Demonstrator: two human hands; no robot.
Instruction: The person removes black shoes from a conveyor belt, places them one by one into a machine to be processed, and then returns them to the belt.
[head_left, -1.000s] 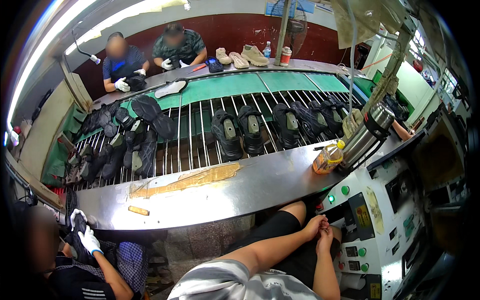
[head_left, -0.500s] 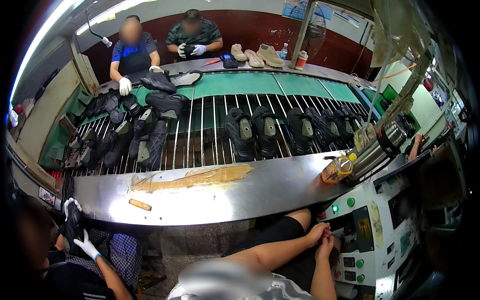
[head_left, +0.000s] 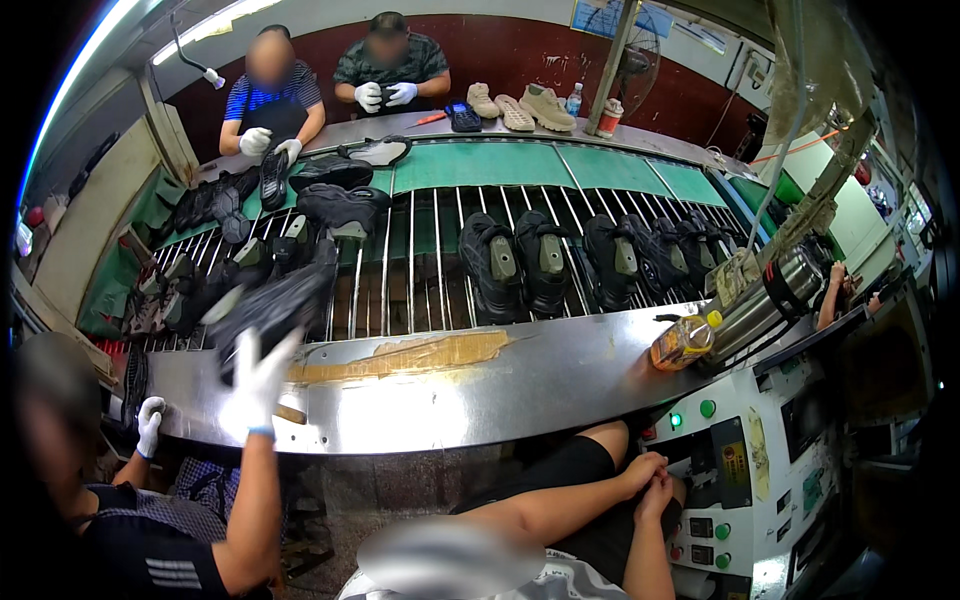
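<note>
Over my lap my left hand [head_left: 642, 474] and my right hand [head_left: 657, 493] rest together, fingers curled in and touching. Whatever lies between the fingers, if anything, is hidden. Right beside them is a pale control panel [head_left: 735, 500] with green buttons and one lit green lamp [head_left: 676, 420]. Ahead of me runs a metal-edged bench [head_left: 400, 410]. On its bar rack stand black shoes [head_left: 545, 265] with grey-green lasts inside. A co-worker's white-gloved hand [head_left: 258, 380] at the left holds a blurred black shoe [head_left: 275, 305] over the rack.
An orange-filled bottle [head_left: 685, 340] stands at the bench's right end by a large steel flask [head_left: 765, 305]. A short tan stick [head_left: 290, 413] lies on the metal edge. Two gloved people [head_left: 270, 100] work across the bench, near beige shoes [head_left: 545, 107]. A post [head_left: 830, 180] rises at the right.
The co-worker at left has raised a black shoe from the lap to the rack. Across the bench, one person has picked up a black shoe. My hands stay together.
</note>
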